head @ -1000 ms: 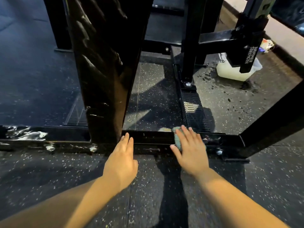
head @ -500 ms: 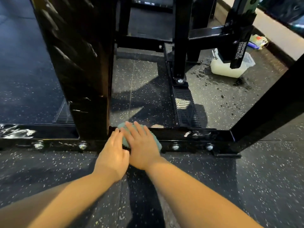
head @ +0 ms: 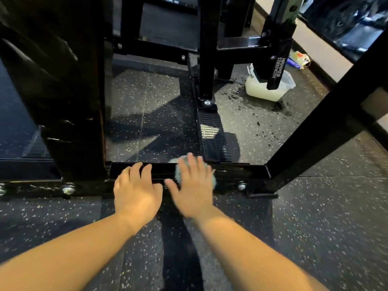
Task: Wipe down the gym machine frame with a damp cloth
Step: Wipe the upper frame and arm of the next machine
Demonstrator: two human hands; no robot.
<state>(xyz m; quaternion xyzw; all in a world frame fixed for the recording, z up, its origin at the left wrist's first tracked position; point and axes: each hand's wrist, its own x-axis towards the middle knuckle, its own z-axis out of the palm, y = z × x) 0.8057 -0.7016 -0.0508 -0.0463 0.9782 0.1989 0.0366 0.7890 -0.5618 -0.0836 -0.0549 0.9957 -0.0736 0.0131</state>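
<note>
Pale teal cloth (head: 178, 169) lies bunched on the glossy black frame's low crossbar (head: 235, 171)

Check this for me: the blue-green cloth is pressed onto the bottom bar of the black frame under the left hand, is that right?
Not quite. The blue-green cloth is pressed onto the bottom bar of the black frame under the right hand, not the left. The head view shows the left hand resting bare on that bar beside it.

Two hands: one left hand (head: 136, 192), one right hand (head: 193, 185). One cloth (head: 178, 170) lies beneath the right fingers. One white tub (head: 262, 91) stands well beyond the fingertips.
</note>
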